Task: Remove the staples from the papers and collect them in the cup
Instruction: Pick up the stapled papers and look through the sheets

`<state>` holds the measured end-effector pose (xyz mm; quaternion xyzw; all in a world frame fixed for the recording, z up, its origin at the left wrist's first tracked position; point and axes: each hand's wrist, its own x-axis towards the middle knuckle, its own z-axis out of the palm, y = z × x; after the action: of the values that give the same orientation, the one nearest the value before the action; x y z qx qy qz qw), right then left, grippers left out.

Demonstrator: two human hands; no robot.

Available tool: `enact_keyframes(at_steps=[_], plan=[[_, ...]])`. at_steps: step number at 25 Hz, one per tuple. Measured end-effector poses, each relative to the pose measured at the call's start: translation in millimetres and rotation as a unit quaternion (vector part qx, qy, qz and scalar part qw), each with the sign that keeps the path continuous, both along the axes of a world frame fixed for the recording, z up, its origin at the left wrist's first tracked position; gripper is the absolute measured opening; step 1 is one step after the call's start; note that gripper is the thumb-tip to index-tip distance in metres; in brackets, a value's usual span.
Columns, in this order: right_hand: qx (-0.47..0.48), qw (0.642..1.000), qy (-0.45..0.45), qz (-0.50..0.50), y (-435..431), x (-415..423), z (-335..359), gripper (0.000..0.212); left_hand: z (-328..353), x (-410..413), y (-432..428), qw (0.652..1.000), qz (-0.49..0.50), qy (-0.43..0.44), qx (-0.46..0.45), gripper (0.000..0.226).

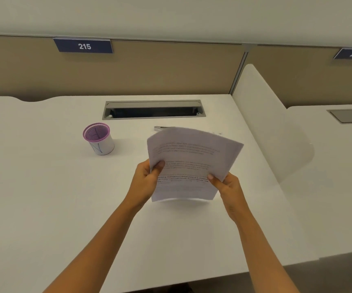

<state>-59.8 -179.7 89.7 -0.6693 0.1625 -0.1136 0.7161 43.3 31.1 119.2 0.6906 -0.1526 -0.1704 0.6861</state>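
Observation:
Both hands hold a set of printed white papers (pixel 192 159) above the middle of the white desk (pixel 44 197). My left hand (pixel 146 180) grips the papers' left edge, thumb on top. My right hand (pixel 227 186) pinches the lower right edge. The sheets curve upward and look blurred. A white cup with a purple mesh rim (pixel 98 138) stands upright on the desk to the left of the papers. A grey metal tool (pixel 160 128), partly hidden behind the top edge of the papers, lies on the desk. No staple is visible.
An open grey cable tray (pixel 154 109) is set into the desk at the back. A white divider panel (pixel 272 127) stands at the right. A beige partition with a blue 215 sign (pixel 84 46) runs along the back. The desk's front edge is near my forearms.

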Motion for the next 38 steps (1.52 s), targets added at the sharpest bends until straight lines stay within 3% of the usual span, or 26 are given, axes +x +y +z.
enact_keyframes(at_steps=[3,6,9,12,16,19,23,26,29,32,38], plan=[[-0.019,1.000,0.001,0.016,-15,-2,20,0.034,5,9,4,0.995,0.035,0.073,-0.062,0.021],[-0.017,0.999,0.032,-0.021,-32,-12,25,0.049,7,18,11,0.968,0.068,0.181,-0.162,0.024],[0.111,0.994,-0.006,-0.010,-19,-21,10,0.051,6,17,12,0.939,0.070,0.244,-0.232,0.029],[0.286,0.956,-0.057,-0.024,11,-19,2,0.052,4,12,11,0.919,0.055,0.268,-0.284,0.029],[0.281,0.957,-0.074,-0.020,33,-12,0,0.046,-4,10,14,0.894,0.062,0.303,-0.323,0.026],[0.243,0.967,-0.069,-0.032,34,-11,2,0.037,-13,7,19,0.895,0.077,0.322,-0.300,0.026],[0.197,0.979,-0.034,-0.031,8,-19,3,0.032,-13,28,47,0.926,0.139,0.262,-0.235,0.030],[0.171,0.985,0.007,-0.017,-17,-30,5,0.033,0,50,71,0.978,0.101,0.176,-0.057,0.022],[0.115,0.993,0.037,-0.001,-29,-33,7,0.028,10,52,63,0.991,-0.004,0.109,0.073,0.027],[0.067,0.997,0.025,-0.014,-31,-31,9,0.028,10,43,45,0.998,0.019,0.047,0.042,0.019],[0.023,0.999,0.022,-0.042,-37,-36,-7,0.030,-13,26,51,0.999,0.037,0.035,-0.010,0.026]])
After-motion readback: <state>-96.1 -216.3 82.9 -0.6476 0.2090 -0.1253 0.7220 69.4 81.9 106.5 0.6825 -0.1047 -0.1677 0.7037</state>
